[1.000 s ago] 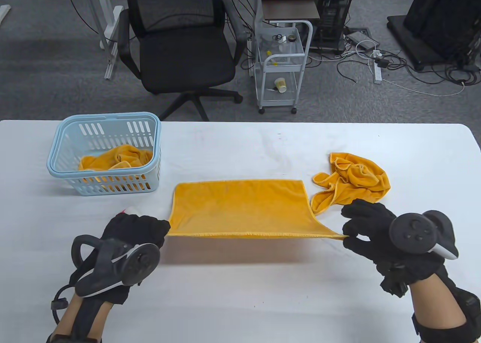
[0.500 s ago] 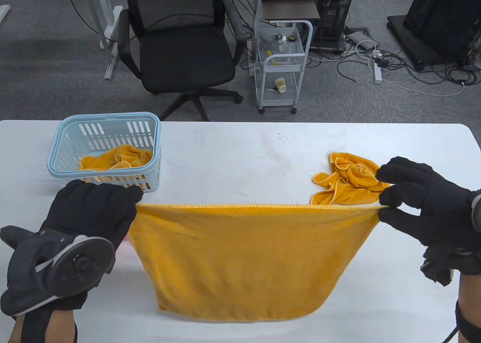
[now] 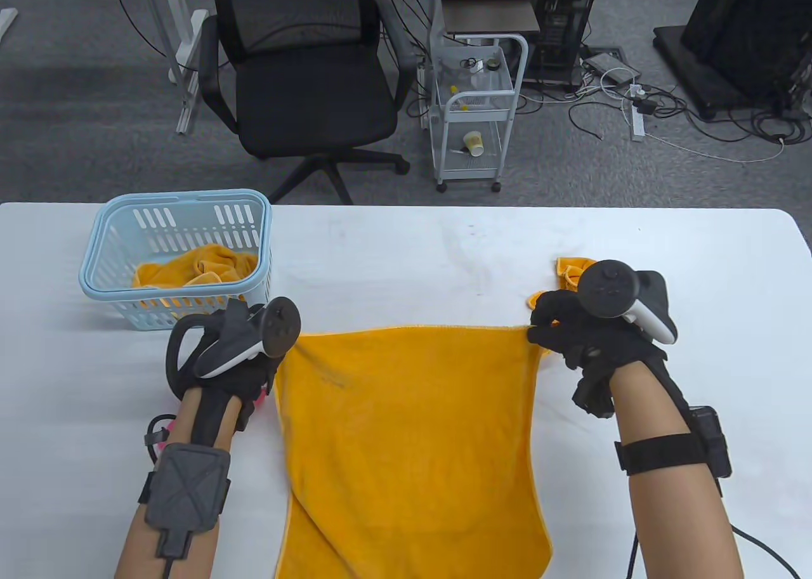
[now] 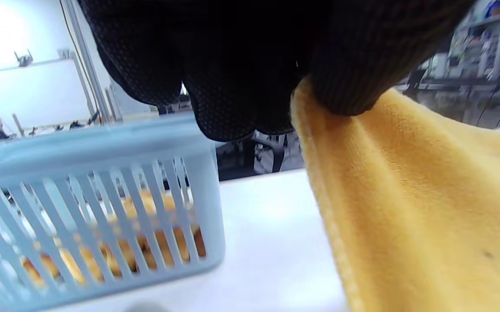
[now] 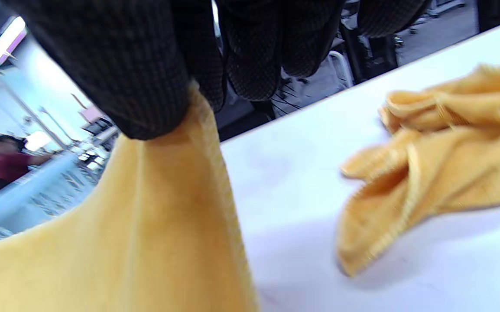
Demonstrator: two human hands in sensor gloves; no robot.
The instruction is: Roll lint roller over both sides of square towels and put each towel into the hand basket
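- Table view: yellow towel (image 3: 412,439) stretched between both hands, far edge taut from the left hand (image 3: 238,351) to the right hand (image 3: 583,338), rest draped toward the near table edge and over it.
- Left wrist view: left fingers (image 4: 232,86) and thumb pinching the towel's far left corner, hem bunched under the thumb.
- Right wrist view: right fingers (image 5: 137,86) pinching the far right corner in the same way; neither hand spread, neither pressed flat.
- Just beyond the left hand: blue hand basket (image 3: 177,255), one yellow towel already inside.
- Just beyond the right hand, partly hidden by it: crumpled towel (image 5: 440,151), apparently waiting its turn.
- Near the left wrist: a pink sliver, possibly the lint roller; too little showing to be sure.
- Likely step: laying the towel flat for rolling.
- Risk: near part hanging off the table, so weight could drag the cloth floorward once both pinches loosen.
- Risk: uneven release leaving folds, hence patches missed by the roller.
- Risk: right hand catching the crumpled towel and dragging it onto the spread one.
- Risk: left hand's tracker nudging the basket, given so little room.
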